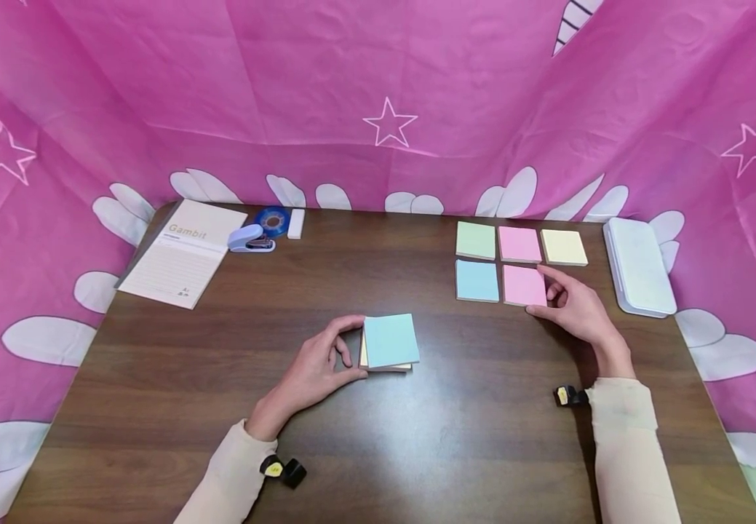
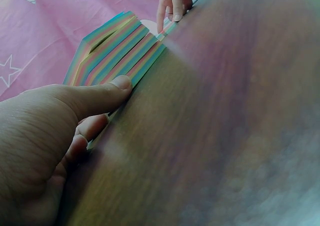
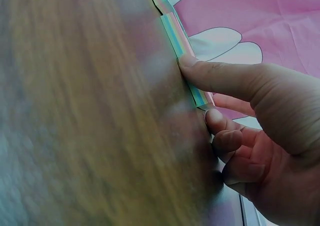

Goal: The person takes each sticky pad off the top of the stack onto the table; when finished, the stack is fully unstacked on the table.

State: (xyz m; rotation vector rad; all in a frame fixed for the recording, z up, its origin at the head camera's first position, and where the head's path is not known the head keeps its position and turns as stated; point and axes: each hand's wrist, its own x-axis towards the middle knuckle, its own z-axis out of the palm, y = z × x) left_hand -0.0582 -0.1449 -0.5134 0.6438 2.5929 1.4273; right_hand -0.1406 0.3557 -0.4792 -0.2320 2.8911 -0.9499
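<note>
Our left hand [image 1: 315, 371] grips the blue-topped sticky-note stack [image 1: 388, 342]; our right hand [image 1: 577, 309] pinches the lower pink pad [image 1: 524, 285], likely squaring it next.

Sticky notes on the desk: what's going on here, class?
A person sits at a brown table. The left hand grips a multicoloured stack of sticky notes, blue on top. The right hand touches the edge of a pink pad, one of five pads laid in two rows.

Bare table [image 1: 469, 407] between the hands, sticky-note grid [image 1: 518, 262] and white case [image 1: 639, 266] crowd far right
</note>
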